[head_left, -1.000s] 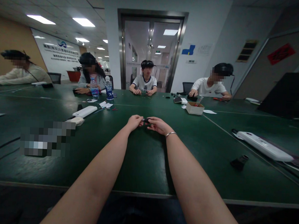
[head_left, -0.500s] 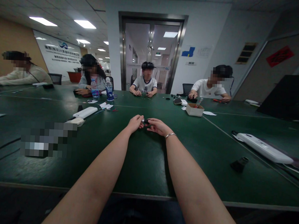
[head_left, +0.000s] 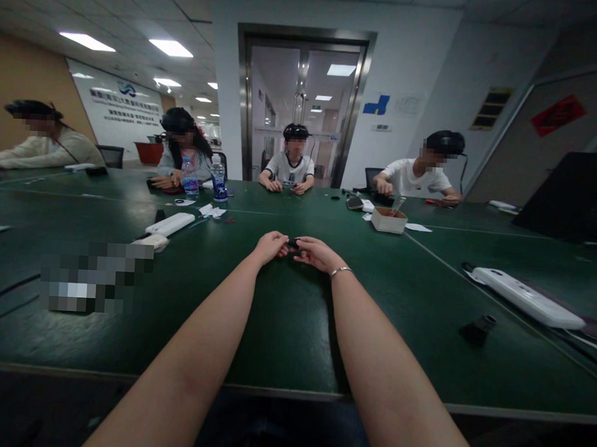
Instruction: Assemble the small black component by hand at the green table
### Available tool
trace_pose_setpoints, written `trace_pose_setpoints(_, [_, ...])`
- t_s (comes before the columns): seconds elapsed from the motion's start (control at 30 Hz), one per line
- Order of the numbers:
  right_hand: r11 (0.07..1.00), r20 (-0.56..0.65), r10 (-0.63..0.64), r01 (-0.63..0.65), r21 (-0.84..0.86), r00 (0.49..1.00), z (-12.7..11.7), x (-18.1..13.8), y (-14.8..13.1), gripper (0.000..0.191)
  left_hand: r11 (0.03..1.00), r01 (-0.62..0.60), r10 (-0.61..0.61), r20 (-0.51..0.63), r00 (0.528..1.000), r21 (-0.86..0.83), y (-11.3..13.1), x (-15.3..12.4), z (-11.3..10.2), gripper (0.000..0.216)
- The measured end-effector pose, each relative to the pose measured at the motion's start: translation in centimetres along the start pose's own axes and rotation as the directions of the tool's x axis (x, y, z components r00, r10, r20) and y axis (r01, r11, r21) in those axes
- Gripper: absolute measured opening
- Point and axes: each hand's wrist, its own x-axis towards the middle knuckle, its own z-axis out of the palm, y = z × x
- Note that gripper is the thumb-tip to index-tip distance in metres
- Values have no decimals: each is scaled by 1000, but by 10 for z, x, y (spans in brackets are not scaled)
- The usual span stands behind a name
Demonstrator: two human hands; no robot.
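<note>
Between my hands, a small dark object (head_left: 293, 243) is held just above the green table (head_left: 293, 316); its kind is too small to make out. My left hand (head_left: 272, 247) pinches its left end, with thumb and fingers closed. At the other end, my right hand (head_left: 317, 253) grips it between thumb and fingertips, and the lower fingers curl beneath. A metal bracelet (head_left: 341, 270) circles my right wrist. Both forearms stretch forward over the table, and my fingers hide much of the object.
To the right lie a black piece with a round opening (head_left: 479, 330) and a white power strip (head_left: 529, 297). Another white power strip (head_left: 171, 225) is at left, near bottles (head_left: 219, 179). A small box (head_left: 389, 220) stands farther off. Several people sit across the table.
My hands stay almost in the same place, still holding the small dark object; its silvery part at my left fingertips shows less now. Across the table, the right-hand person's hand has lifted slightly.
</note>
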Motion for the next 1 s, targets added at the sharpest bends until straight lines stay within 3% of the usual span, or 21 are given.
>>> trace_pose_setpoints(0.13, [1000, -59, -21, 21, -13, 998, 3, 0, 1, 16, 998, -7, 6, -32, 999, -58, 0, 1, -1, 21])
trace_pose_setpoints(0.27, [991, -121, -48, 32, -134, 992, 14, 3, 3, 24, 989, -113, 97, -158, 983, -96, -1, 1, -4, 25])
trace_pose_setpoints(0.37, [980, -171, -77, 42, -197, 982, 23, 9, 6, 23, 986, -121, 97, -202, 975, -111, -1, 1, -6, 26])
trace_pose_setpoints(0.53, [934, -180, -135, 65, -350, 974, 32, 18, 14, 20, 980, -67, 38, -153, 988, -185, -1, 0, -5, 24])
trace_pose_setpoints(0.63, [872, -165, -153, 55, -486, 974, 32, 20, 14, 22, 989, -63, 47, -119, 992, -137, 1, -2, -4, 22])
trace_pose_setpoints(0.73, [849, -51, -13, -16, -529, 999, 30, 13, 3, 22, 1000, -12, 11, -35, 999, -29, 6, -8, -6, 19])
trace_pose_setpoints(0.8, [842, 60, 124, -73, -534, 990, 27, 0, -13, 21, 998, 47, -49, 57, 997, 37, 12, -16, -17, 19])
trace_pose_setpoints(0.87, [830, 147, 139, -35, -557, 979, 20, -22, -34, 26, 992, 93, -105, 144, 984, 89, 17, -30, -37, 22])
trace_pose_setpoints(0.93, [791, 166, 36, 73, -608, 985, 11, -55, -58, 30, 983, 125, -146, 168, 975, 131, 22, -49, -68, 25])
trace_pose_setpoints(1.0, [716, 118, -130, 176, -676, 984, -1, -98, -82, 35, 971, 178, -197, 119, 973, 158, 25, -74, -105, 27])
